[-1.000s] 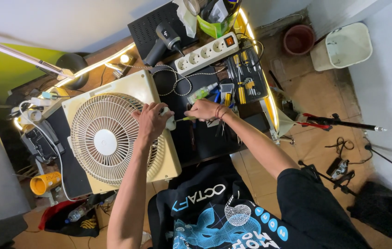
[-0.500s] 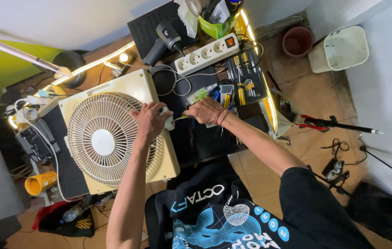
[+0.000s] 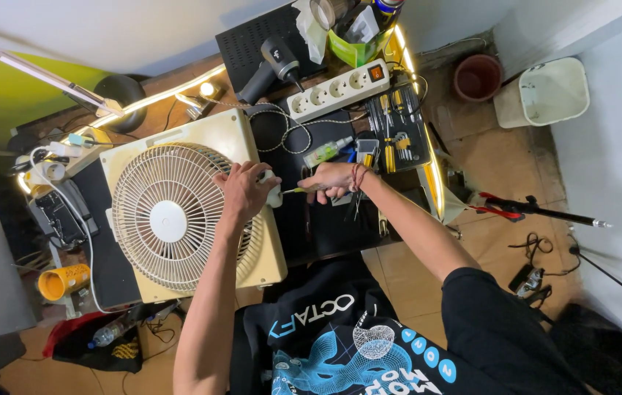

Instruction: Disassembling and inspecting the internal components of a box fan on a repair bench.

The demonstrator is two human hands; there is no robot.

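A cream box fan [image 3: 179,219] with a round grille lies flat on the dark workbench [image 3: 326,227]. My left hand [image 3: 241,192] rests on the fan's right edge, fingers curled over a white knob there. My right hand [image 3: 334,181] grips a screwdriver [image 3: 293,190] with a yellow-green handle, its tip pointing left at the fan's side next to my left hand.
A white power strip [image 3: 340,91], a black hair-dryer-like tool [image 3: 267,69], a small spray bottle [image 3: 326,152] and an open case of screwdrivers [image 3: 397,132] lie behind my hands. A desk lamp arm [image 3: 33,69] reaches in at left. A bin [image 3: 541,91] and a pot [image 3: 477,75] stand on the floor.
My right hand has slid slightly left, bringing the screwdriver tip closer to the fan's edge. My left hand stays on the knob.
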